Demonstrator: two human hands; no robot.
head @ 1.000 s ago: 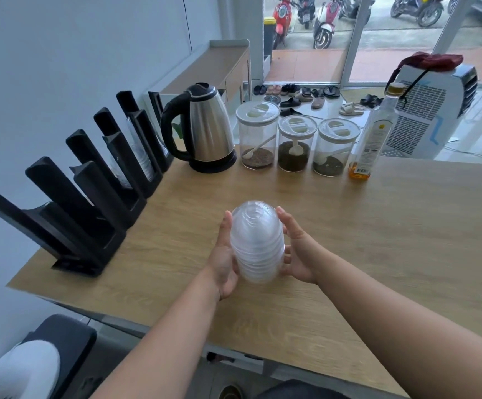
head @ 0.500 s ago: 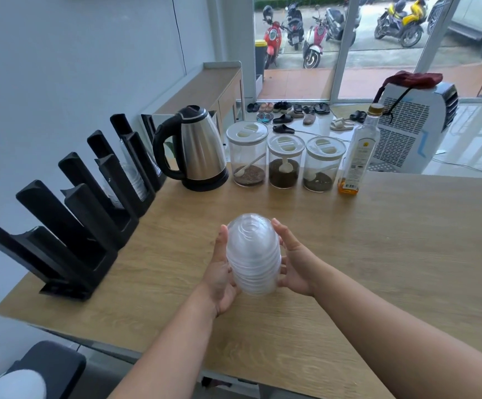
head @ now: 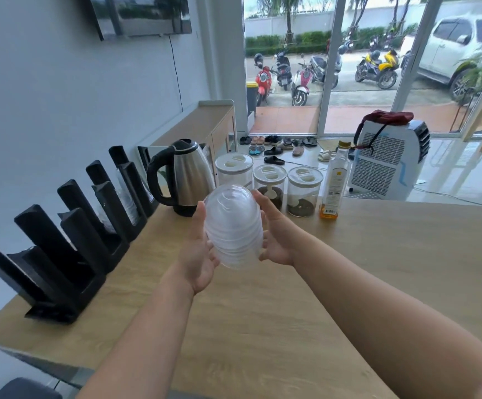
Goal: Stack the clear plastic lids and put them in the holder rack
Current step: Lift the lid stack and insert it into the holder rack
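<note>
A long light wooden worktop (head: pixel 378 254) carries everything. A black plastic holder rack (head: pixel 69 243) with slanted slots runs along its left edge, by the wall. At the far edge stand a shiny steel kettle with a black handle (head: pixel 186 177), three clear jars with white lids (head: pixel 268 185) and a clear bottle of yellow oil (head: pixel 335 182). Above the middle of the worktop, the left hand (head: pixel 198 254) and the right hand (head: pixel 276 231) press a stack of clear plastic dome lids (head: pixel 232 226) between them, fingers nearly straight on each side.
</note>
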